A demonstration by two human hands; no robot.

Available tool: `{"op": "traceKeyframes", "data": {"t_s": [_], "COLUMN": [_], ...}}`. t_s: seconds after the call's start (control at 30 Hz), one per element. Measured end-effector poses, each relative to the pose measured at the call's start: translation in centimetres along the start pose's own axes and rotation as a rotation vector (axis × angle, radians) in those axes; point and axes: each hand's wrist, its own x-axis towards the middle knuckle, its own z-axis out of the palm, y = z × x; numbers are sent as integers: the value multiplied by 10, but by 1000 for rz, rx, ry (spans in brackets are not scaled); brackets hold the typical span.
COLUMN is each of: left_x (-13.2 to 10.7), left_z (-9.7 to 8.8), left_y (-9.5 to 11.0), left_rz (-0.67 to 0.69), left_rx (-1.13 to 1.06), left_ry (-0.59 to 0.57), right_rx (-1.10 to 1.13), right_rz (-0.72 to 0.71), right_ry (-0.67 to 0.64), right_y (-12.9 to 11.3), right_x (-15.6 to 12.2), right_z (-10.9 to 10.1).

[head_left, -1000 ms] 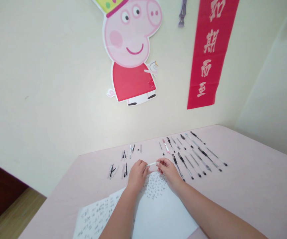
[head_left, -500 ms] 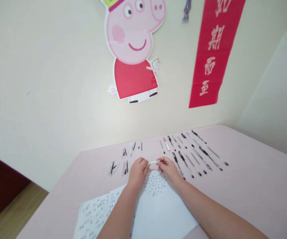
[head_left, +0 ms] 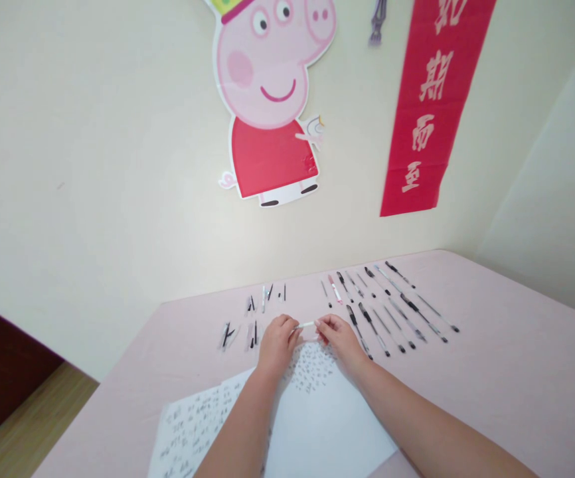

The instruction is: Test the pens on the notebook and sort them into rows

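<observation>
Between my two hands is a slim whitish pen (head_left: 306,324), held level above the top edge of a written sheet. My left hand (head_left: 278,338) pinches its left end, and the fingers of my right hand (head_left: 334,334) are closed on its right end. Whether it is a whole pen or only a barrel I cannot make out. Below my hands lies a white paper (head_left: 330,418) with handwriting near its top. Just right of my right hand are black-gripped pens, the closest a black pen (head_left: 358,330).
More pens and thin refills lie in rows at the right, among them a pink-and-white pen (head_left: 334,290). Small black pieces on clear wrappers (head_left: 226,336) are at the left. A second handwritten sheet (head_left: 192,425) lies left of my arms. The pink table (head_left: 506,372) meets a wall behind.
The view has shifted very slightly. My hands stay in nearly the same place on the pen, with only a small movement of the right fingers.
</observation>
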Motion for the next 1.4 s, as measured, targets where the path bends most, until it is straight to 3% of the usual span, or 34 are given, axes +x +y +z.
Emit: {"op": "traceKeyframes", "data": {"t_s": [1.4], "left_x": [-1], "left_z": [2], "left_y": [-2], "left_rz": [-4], "left_rx": [-16], "left_ry": [31], "right_rx": [-52], "right_rz": [-20], "right_ry": [-11], "right_y": [4], "right_x": [0], "right_z": [0]}}
